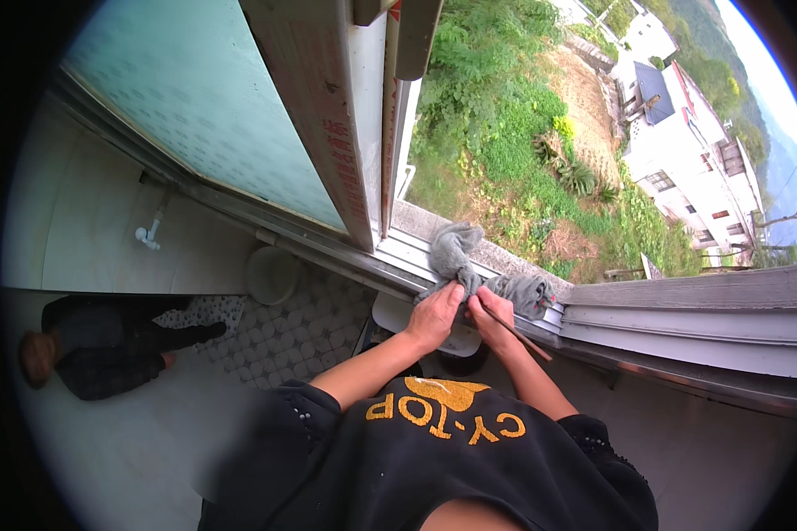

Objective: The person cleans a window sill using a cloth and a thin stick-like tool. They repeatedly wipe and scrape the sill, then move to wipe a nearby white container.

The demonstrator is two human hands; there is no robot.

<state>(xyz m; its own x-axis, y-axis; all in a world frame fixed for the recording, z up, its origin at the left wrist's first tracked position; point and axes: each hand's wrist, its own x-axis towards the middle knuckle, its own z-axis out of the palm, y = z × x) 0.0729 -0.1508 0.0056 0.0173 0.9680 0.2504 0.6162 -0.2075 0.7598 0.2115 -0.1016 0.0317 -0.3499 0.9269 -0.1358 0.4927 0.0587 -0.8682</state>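
A grey cloth (pixel 457 247) lies bunched across the white metal track (pixel 405 255) of an open sliding window, its right part twisted and hanging over the sill. My left hand (pixel 436 314) pinches the cloth near its middle. Close beside it, my right hand (pixel 493 320) grips a thin brown stick (pixel 519 336) that slants down to the right. The stick's upper end is hidden at the fingers and cloth. Whether the right fingers also hold the cloth cannot be made out.
A frosted window pane (pixel 206 119) and its metal frame (pixel 332 126) stand to the left. Below the sill are a pale basin (pixel 461 342) and a bucket (pixel 272 275). A white tap (pixel 149 235) juts from the wall. Another person (pixel 106 345) is at the far left.
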